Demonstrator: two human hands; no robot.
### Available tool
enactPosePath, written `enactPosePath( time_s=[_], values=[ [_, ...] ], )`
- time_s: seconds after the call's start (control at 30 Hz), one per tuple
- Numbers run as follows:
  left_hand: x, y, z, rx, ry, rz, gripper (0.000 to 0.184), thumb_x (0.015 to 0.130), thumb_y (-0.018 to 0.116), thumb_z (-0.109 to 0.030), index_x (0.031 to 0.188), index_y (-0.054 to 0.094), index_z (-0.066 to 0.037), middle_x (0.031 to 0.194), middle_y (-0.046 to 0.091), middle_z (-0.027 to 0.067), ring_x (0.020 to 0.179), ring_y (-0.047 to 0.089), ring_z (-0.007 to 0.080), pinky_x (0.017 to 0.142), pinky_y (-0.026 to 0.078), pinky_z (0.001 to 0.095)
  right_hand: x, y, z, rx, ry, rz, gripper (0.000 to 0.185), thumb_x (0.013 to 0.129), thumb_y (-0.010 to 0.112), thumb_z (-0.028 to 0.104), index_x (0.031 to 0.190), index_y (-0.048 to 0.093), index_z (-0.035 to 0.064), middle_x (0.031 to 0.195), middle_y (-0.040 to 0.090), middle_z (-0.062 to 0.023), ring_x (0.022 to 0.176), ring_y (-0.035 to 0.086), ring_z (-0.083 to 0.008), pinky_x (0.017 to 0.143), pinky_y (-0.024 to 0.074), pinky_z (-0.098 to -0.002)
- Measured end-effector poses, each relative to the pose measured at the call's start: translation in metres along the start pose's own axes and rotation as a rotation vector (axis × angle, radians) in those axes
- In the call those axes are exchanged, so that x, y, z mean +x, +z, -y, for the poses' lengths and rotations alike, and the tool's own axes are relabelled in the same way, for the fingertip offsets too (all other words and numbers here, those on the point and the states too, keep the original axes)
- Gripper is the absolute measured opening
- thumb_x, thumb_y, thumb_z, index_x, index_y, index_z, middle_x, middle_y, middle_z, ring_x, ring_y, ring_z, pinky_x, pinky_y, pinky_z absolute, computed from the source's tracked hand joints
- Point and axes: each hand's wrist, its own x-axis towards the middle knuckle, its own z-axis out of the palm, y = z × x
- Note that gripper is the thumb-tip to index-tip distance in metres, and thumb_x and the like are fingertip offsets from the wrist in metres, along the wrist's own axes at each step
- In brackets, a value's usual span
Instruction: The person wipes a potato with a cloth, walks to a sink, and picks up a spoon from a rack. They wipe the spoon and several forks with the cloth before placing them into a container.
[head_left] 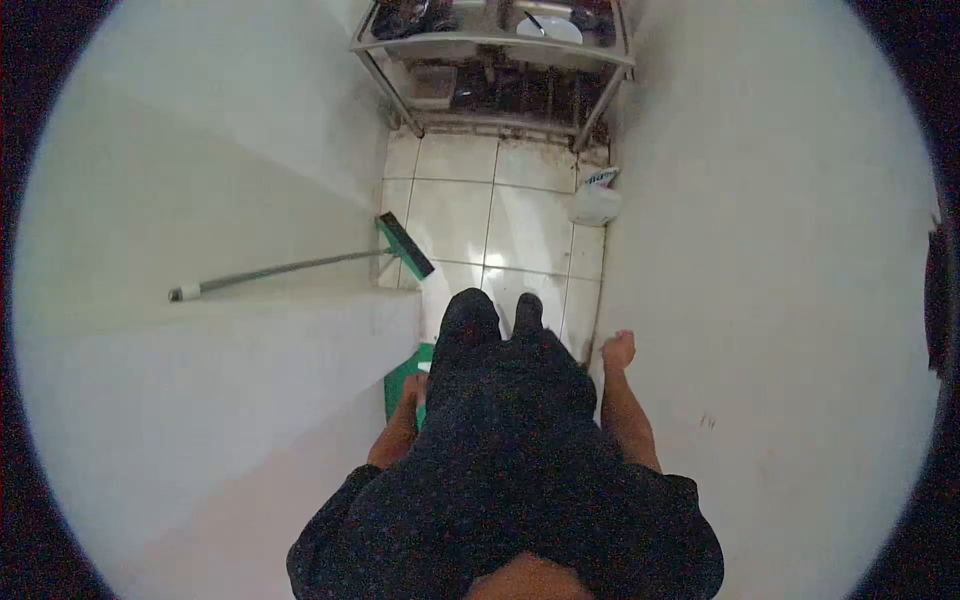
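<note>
My left hand point(415, 388) is low at my left side, next to a green object point(398, 385) with a small white part, partly hidden by my leg. Its fingers are mostly hidden, so whether it holds anything does not show. At my right side, near the white wall, my right hand point(619, 349) has its fingers curled in, with nothing visible in them. A squeegee or broom point(404, 246) with a green and black head and a long grey handle leans by the left wall.
Ahead, a metal rack point(490, 40) holds a white plate point(550, 29) and dark items. A white bag point(597, 203) lies on the tiled floor point(455, 205) by the right wall point(760, 250). A wall corner point(415, 315) juts out at the left.
</note>
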Motion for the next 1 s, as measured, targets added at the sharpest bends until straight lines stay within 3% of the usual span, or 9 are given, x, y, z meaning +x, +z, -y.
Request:
enactPosePath(
  time_s=[0.07, 0.3, 0.47, 0.5, 0.63, 0.7, 0.77, 0.9, 1.0],
  values=[
    [0.009, 0.006, -0.004, -0.022, -0.067, 0.015, 0.030, 0.088, 0.054, -0.026, 0.107, 0.062, -0.004, 0.103, 0.065, 0.0209, 0.093, 0.065, 0.0360, 0.079, 0.053, 0.0446, 0.086, 0.023, 0.029, 0.019, -0.318, -0.136, 0.016, 0.081, 0.057, 0.010, 0.093, 0.060, 0.0007, 0.093, 0.065, -0.0126, 0.083, 0.063, -0.0280, 0.076, 0.0508, -0.0392],
    [0.112, -0.023, -0.038, -0.081, -0.115, -0.006, 0.040, 0.093, 0.047, -0.036, 0.117, 0.063, -0.009, 0.114, 0.063, 0.0223, 0.101, 0.063, 0.0369, 0.085, 0.051, 0.0429, 0.229, 0.064, 0.210, 0.543, -0.210, 0.091, 0.016, 0.093, 0.052, 0.013, 0.093, 0.063, 0.0013, 0.076, 0.062, -0.0048, 0.066, 0.056, -0.0125, 0.059, 0.0462, -0.0276],
    [0.271, -0.120, -0.116, 0.562, 0.247, 0.308, 0.037, 0.091, 0.047, -0.038, 0.111, 0.068, -0.014, 0.112, 0.065, 0.0188, 0.101, 0.064, 0.0331, 0.084, 0.052, 0.0423, 0.245, 0.091, 0.341, 0.546, -0.280, 0.292, 0.024, 0.096, 0.054, 0.019, 0.084, 0.064, 0.0002, 0.073, 0.062, -0.0038, 0.065, 0.056, -0.0111, 0.058, 0.0451, -0.0272],
    [0.299, -0.140, -0.131, 0.164, 0.388, 0.111, 0.031, 0.087, 0.050, -0.037, 0.098, 0.069, -0.015, 0.099, 0.068, 0.0148, 0.093, 0.066, 0.0304, 0.077, 0.052, 0.0430, 0.249, 0.097, 0.368, 0.576, -0.312, 0.282, 0.026, 0.096, 0.053, 0.020, 0.082, 0.064, 0.0005, 0.072, 0.062, -0.0034, 0.064, 0.055, -0.0110, 0.057, 0.0446, -0.0272],
    [0.417, -0.231, -0.190, 0.335, 0.783, -0.233, 0.035, 0.090, 0.062, -0.035, 0.070, 0.065, -0.006, 0.068, 0.065, 0.0094, 0.059, 0.061, 0.0216, 0.055, 0.050, 0.0352, 0.247, 0.089, 0.439, 0.576, -0.355, 0.259, 0.033, 0.099, 0.051, 0.023, 0.076, 0.062, 0.0017, 0.069, 0.059, -0.0023, 0.062, 0.052, -0.0104, 0.057, 0.0430, -0.0270],
    [0.417, -0.288, -0.287, -0.512, 0.152, -0.046, 0.043, 0.085, 0.062, -0.042, 0.066, 0.067, -0.004, 0.061, 0.066, 0.0119, 0.053, 0.064, 0.0248, 0.055, 0.050, 0.0395, 0.265, 0.085, 0.478, 0.635, -0.328, 0.244, 0.034, 0.099, 0.051, 0.024, 0.074, 0.060, 0.0023, 0.068, 0.058, -0.0019, 0.061, 0.051, -0.0102, 0.058, 0.0427, -0.0272],
    [0.399, -0.356, -0.375, -0.484, 0.259, -0.084, 0.051, 0.088, 0.062, -0.045, 0.060, 0.065, -0.001, 0.052, 0.059, 0.0100, 0.048, 0.058, 0.0181, 0.056, 0.051, 0.0344, 0.288, 0.080, 0.498, 0.778, -0.253, 0.248, 0.034, 0.099, 0.051, 0.023, 0.073, 0.058, 0.0029, 0.067, 0.057, -0.0015, 0.061, 0.050, -0.0102, 0.058, 0.0425, -0.0275],
    [0.432, -0.373, -0.480, -0.359, 0.424, 0.294, 0.042, 0.085, 0.066, -0.041, 0.073, 0.070, -0.001, 0.064, 0.065, 0.0114, 0.053, 0.060, 0.0210, 0.061, 0.052, 0.0345, 0.363, 0.056, 0.551, 0.793, -0.397, -0.002, 0.034, 0.100, 0.049, 0.021, 0.073, 0.058, 0.0024, 0.067, 0.056, -0.0019, 0.062, 0.051, -0.0106, 0.059, 0.0425, -0.0273],
    [0.485, -0.321, -0.542, 0.150, 0.706, 0.480, 0.042, 0.078, 0.074, -0.041, 0.088, 0.073, 0.000, 0.086, 0.071, 0.0110, 0.080, 0.065, 0.0189, 0.072, 0.053, 0.0346, 0.429, 0.035, 0.614, 1.007, -0.352, -0.035, 0.033, 0.099, 0.050, 0.021, 0.073, 0.058, 0.0018, 0.066, 0.056, -0.0023, 0.063, 0.051, -0.0109, 0.060, 0.0426, -0.0269]
  ],
)
